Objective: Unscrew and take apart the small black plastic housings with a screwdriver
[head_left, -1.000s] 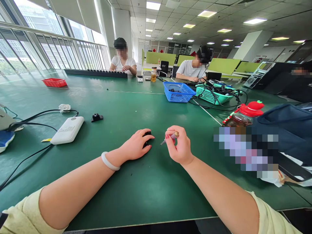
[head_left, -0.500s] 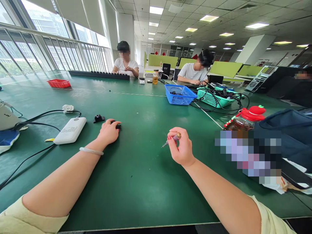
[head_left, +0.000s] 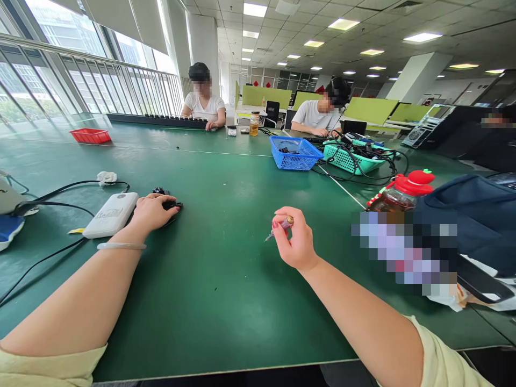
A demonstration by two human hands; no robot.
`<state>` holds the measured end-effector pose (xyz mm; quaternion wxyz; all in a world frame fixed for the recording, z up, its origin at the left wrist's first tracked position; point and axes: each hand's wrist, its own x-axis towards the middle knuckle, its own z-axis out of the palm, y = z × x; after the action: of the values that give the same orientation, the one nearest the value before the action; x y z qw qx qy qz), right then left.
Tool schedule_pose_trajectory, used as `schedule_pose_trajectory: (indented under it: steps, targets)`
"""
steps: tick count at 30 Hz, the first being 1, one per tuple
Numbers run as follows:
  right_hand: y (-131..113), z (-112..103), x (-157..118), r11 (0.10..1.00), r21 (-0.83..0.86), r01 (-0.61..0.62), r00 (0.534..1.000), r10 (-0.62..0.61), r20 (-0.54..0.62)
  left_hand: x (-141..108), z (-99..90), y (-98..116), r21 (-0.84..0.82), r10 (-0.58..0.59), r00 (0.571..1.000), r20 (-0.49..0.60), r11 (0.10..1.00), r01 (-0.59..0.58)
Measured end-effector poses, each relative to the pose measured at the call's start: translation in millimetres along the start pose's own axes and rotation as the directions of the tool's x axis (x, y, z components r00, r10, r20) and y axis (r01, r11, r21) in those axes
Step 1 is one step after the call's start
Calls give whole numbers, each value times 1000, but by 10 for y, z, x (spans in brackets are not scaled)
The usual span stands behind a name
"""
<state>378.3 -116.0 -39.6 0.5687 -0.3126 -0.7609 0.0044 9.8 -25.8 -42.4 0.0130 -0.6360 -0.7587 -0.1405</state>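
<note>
One white power bank (head_left: pixel 110 216) lies on the bench (head_left: pixel 226 317); just beside it, the left hand (head_left: pixel 153 212) grips a black part (head_left: pixel 172 205), its shape mostly hidden; well apart, the right hand (head_left: pixel 297 239) pinches a screwdriver (head_left: pixel 287 222), its tip best kept clear until the part sits steady.

Smooth glossy tabletop (head_left: pixel 242 322), metal screwdriver shaft (head_left: pixel 269 236)

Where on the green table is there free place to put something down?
Free, but for specks: between the left hand and the right hand, and beyond them towards the blue basket. Crowded: left, around the white device; right, by the red-lidded bottle and dark bag.
</note>
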Motion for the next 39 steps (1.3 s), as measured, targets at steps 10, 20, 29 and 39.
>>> schedule_pose_trajectory:
  steps: [10,20,29,39]
  targets:
    - [6,-11,-9,1000,-15,-11,1000,11,-5,-142,-224,98,144,-58,998,-9,988,59]
    - [6,-9,-5,1000,2,-16,1000,16,-3,-148,-405,142,53,-245,965,-94,967,250]
    - [21,-11,-12,1000,-6,-24,1000,24,1,-137,-325,14,194,-188,976,-110,959,206]
    - [37,-2,-32,999,0,-35,999,35,16,-112,-297,3,241,-157,981,-114,954,181]
